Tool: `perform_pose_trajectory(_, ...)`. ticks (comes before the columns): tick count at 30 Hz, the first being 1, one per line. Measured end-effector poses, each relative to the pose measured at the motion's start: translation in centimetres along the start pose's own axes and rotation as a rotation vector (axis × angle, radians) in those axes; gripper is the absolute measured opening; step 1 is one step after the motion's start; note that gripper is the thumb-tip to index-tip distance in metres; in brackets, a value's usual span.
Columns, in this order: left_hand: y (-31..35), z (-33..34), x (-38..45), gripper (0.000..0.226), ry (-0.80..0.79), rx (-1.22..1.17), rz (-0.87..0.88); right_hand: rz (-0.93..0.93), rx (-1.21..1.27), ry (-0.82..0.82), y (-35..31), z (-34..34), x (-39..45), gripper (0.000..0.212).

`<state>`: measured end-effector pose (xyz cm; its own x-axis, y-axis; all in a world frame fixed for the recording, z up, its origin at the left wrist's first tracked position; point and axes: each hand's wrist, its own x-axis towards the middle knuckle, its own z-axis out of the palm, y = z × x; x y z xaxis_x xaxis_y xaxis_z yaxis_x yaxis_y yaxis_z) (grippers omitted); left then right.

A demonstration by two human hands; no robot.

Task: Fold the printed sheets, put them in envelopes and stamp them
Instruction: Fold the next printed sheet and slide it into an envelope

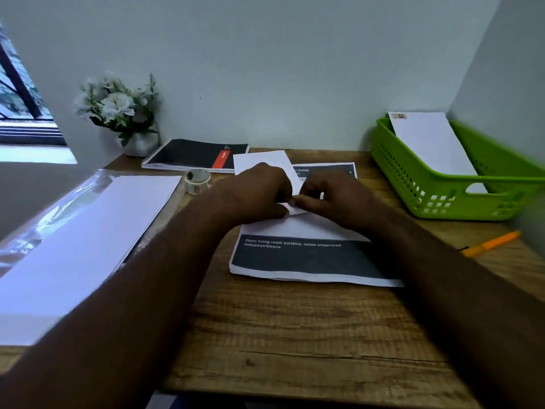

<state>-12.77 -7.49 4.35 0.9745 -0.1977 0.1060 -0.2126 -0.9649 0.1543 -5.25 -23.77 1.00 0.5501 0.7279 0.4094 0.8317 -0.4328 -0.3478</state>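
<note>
1. Envelope (295,222) lies on top of the printed sheets (303,258) at mid-bench, its far part hidden under both hands; the left hand (256,190) and right hand (333,193) meet fingertip to fingertip, pinching a small white piece, likely a stamp or the flap, too small to tell.
2. Risk, as I judge it: the stack below is loose, so pressing down may skid the envelope and set things crooked; a pinched stamp may cling to a finger.
3. Room: the stamp roll (197,180) sits just left of the left hand; the green basket (442,199), already holding one stamped envelope (427,143), stands well right; the orange pen (489,243) lies near the right forearm, easily swept; near bench (295,335) is bare.
</note>
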Motion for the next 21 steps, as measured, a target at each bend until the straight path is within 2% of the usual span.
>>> perform_pose_trajectory(4, -0.6, -0.7, 0.1, 0.012, 0.189, -0.009, 0.014, 0.087, 0.190, 0.265, -0.3, -0.7, -0.1, 0.032)
perform_pose_trajectory(5, -0.8, -1.0, 0.1, 0.014, 0.289, -0.029, 0.034, 0.129, 0.256, 0.345, -0.2, -0.9, -0.1, 0.032)
perform_pose_trajectory(7, -1.2, -1.4, 0.0, 0.012, 0.586, -0.100, 0.125, 0.193, 0.360, 0.483, 0.9, -0.9, 0.0, 0.030)
perform_pose_trajectory(9, -1.5, -1.7, -0.3, 0.008, 0.844, -0.318, 0.165, 0.241, 0.404, 0.598, 2.6, -0.8, 0.1, 0.033)
perform_pose_trajectory(11, -2.2, -2.0, -0.3, 0.016, 0.945, -0.691, 0.109, 0.317, 0.402, 0.688, 4.0, -0.6, 0.2, 0.049)
perform_pose_trajectory(13, -3.2, -2.0, 0.1, 0.028, 0.982, -0.980, 0.029, 0.411, 0.451, 0.749, 5.1, -0.4, 0.6, 0.071)
perform_pose_trajectory(15, -4.4, -1.5, 0.6, 0.035, 0.974, -1.123, -0.097, 0.490, 0.568, 0.769, 5.8, -0.4, 0.7, 0.088)
perform_pose_trajectory(17, -5.6, -0.6, 1.2, 0.039, 0.871, -1.230, -0.263, 0.528, 0.702, 0.731, 6.3, -0.5, 0.6, 0.089)
perform_pose_trajectory(19, -6.8, 0.2, 1.2, 0.041, 0.710, -1.208, -0.446, 0.580, 0.770, 0.687, 6.8, -0.7, 0.2, 0.085)
perform_pose_trajectory(21, -7.7, 0.9, 0.8, 0.039, 0.568, -0.953, -0.538, 0.631, 0.789, 0.677, 7.5, -0.8, -0.1, 0.080)
